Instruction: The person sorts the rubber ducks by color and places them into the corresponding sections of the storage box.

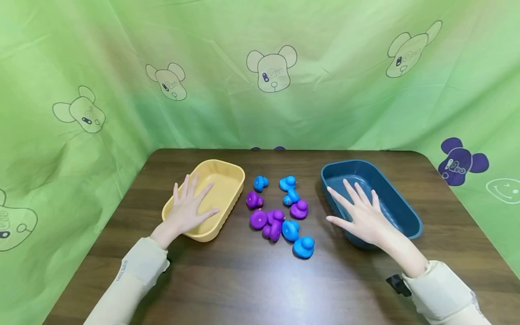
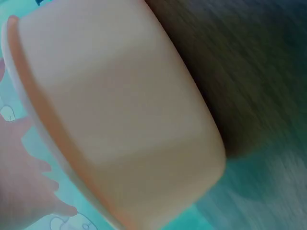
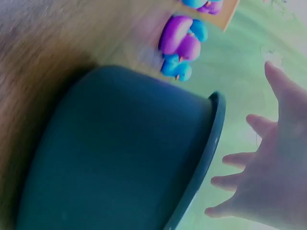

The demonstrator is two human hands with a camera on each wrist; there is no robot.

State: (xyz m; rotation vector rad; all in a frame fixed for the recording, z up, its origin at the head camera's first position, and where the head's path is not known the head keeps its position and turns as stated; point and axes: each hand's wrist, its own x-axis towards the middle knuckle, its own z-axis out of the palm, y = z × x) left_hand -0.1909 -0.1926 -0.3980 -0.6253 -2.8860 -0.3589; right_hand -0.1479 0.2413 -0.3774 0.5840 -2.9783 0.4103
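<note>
My left hand [image 1: 188, 211] hovers over the yellow basin [image 1: 224, 171], palm down with fingers spread and nothing held. Over the dark blue basin [image 1: 400, 212] is my right hand [image 1: 364, 216], its fingers likewise spread and holding nothing. Between the basins lie several rubber ducks in two colours, among them a purple duck [image 1: 299, 209] and a blue duck [image 1: 304, 247]. Some ducks sit upright and others are tipped on their sides. The left wrist view shows the yellow basin's outer wall [image 2: 124, 105] close up; the right wrist view shows the blue basin's outer wall [image 3: 115, 153].
A brown wooden table [image 1: 243, 284] carries everything. Green cloth [image 1: 219, 113] printed with mouse-like heads hangs behind and along both sides of it. The ducks form a loose cluster in the middle, nearer the far edge than the near one.
</note>
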